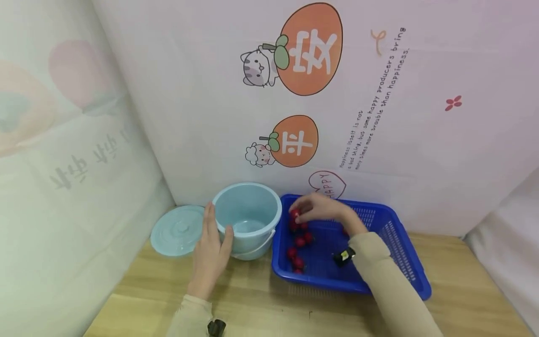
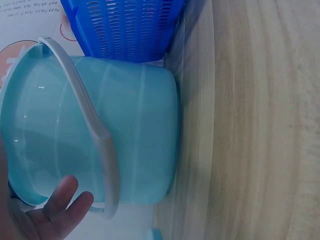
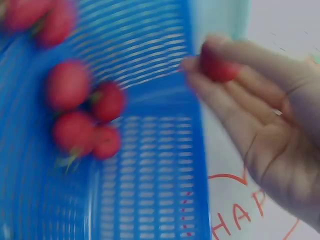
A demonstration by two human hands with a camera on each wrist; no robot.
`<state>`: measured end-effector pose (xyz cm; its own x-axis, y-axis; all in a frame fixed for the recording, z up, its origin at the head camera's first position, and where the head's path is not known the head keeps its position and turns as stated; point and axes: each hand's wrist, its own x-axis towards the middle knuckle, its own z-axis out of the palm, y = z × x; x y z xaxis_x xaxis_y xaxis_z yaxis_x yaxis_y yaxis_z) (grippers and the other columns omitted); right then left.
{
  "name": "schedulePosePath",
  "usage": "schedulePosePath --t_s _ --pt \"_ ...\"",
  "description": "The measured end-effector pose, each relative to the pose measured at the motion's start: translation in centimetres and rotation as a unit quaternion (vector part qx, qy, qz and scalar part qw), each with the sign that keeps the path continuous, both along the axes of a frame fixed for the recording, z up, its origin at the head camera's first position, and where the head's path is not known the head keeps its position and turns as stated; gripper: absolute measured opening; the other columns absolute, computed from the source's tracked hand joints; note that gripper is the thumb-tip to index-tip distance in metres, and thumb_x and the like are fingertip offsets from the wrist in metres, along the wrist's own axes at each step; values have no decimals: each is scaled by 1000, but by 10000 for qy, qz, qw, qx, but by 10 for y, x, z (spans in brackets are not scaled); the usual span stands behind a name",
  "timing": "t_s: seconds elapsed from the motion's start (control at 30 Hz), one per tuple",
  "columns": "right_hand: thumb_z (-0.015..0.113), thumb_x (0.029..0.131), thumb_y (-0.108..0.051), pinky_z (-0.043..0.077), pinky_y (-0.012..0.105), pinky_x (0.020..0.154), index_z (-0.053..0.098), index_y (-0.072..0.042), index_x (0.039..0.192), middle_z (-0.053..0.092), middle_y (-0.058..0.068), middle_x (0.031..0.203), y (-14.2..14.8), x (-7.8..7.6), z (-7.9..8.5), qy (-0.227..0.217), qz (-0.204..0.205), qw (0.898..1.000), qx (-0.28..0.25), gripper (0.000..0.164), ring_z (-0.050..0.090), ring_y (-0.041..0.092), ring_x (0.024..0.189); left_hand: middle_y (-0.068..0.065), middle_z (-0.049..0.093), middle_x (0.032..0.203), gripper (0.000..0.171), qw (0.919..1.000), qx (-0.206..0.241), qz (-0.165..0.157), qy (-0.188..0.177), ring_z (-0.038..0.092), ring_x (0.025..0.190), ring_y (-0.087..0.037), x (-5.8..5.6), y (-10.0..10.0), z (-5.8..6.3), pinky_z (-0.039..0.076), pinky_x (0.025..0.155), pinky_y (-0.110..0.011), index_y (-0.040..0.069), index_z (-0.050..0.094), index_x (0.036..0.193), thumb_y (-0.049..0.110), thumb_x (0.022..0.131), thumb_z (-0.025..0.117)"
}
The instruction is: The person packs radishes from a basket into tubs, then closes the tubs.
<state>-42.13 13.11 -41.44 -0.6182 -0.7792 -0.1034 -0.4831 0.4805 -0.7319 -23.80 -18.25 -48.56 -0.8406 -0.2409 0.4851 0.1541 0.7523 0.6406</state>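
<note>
Right hand (image 1: 316, 207) has one cherry tomato (image 3: 218, 65) pinched in its fingertips at the blue basket's (image 1: 322, 250) left end, light-blue bucket (image 1: 252, 244) just left, mouth up; left hand (image 1: 212, 250), straight-fingered and empty, at bucket's far side from tomato.

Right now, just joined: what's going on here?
A person's right hand pinches a red fruit at the end of the basket nearest the bucket. The left hand is at the bucket's side, fingers extended. More fruits lie in the basket. The lid is off, lying beside the bucket.
</note>
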Motion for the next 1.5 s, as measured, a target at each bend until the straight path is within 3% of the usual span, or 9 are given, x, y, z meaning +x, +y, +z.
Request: schedulePosePath --t_s 0.13,0.23,0.3,0.43,0.8,1.03,1.2,1.37,1.5 --pt "79 97 -17 51 50 107 71 -8 134 73 12 128 9 -9 20 -805 -527 9821 -1618 39 64 41 126 -5 18 176 76 9997 -73 23 226 61 66 -29 -7 -1 6 45 48 -37 11 14 171 42 110 47" --pt "77 98 -13 50 53 109 69 -4 135 71 21 129 14 -12 25 -998 -664 9675 -2227 39 60 49 128 -7 19 176 75 9996 -132 40 239 64 75 -35 -9 -2 6 48 52 -39 9 16 170 41 110 47" --pt "76 98 -11 52 49 107 69 -3 135 70 23 129 18 -12 23 -985 -674 9666 -2268 38 59 51 128 -8 19 176 75 9996 -158 40 212 66 77 -36 -7 -2 5 50 53 -41 8 17 170 42 110 47" --pt "76 98 -11 54 44 104 70 -4 133 71 23 127 21 -11 15 -897 -672 9692 -2193 36 59 53 127 -9 18 176 76 9998 -164 11 106 58 60 -27 -4 -2 2 44 47 -36 8 15 170 42 110 47" --pt "76 97 -10 48 57 109 68 -1 135 72 20 127 7 1 20 -1195 -691 9569 -2555 40 62 47 127 -9 19 176 75 9998 -129 -16 162 48 49 -20 -4 6 2 39 42 -33 7 16 170 42 110 47" --pt "75 99 -11 48 52 110 69 -3 135 73 18 127 -39 9 7 -1687 -463 9475 -2677 38 57 50 132 -8 20 176 75 9997 -211 119 97 60 65 -30 3 5 1 47 51 -41 8 17 170 41 110 49" --pt "74 99 -12 52 42 107 70 -5 135 74 15 128 -64 14 5 -1611 -245 9504 -2650 37 55 52 133 -9 20 176 76 9996 -228 108 103 67 74 -37 3 6 0 54 56 -49 8 16 170 38 110 52" --pt "76 99 -18 52 42 107 71 -10 134 74 12 127 -77 17 5 -1492 -164 9541 -2592 36 57 50 132 -9 20 176 76 9997 -197 123 125 70 91 -48 2 7 -1 58 68 -60 9 17 170 39 110 53" --pt "75 99 -19 51 42 109 71 -10 134 74 12 127 -83 20 2 -1483 -151 9546 -2578 36 58 48 132 -9 20 176 76 9996 -211 149 105 70 93 -49 5 5 -3 57 70 -61 10 17 170 40 110 53"
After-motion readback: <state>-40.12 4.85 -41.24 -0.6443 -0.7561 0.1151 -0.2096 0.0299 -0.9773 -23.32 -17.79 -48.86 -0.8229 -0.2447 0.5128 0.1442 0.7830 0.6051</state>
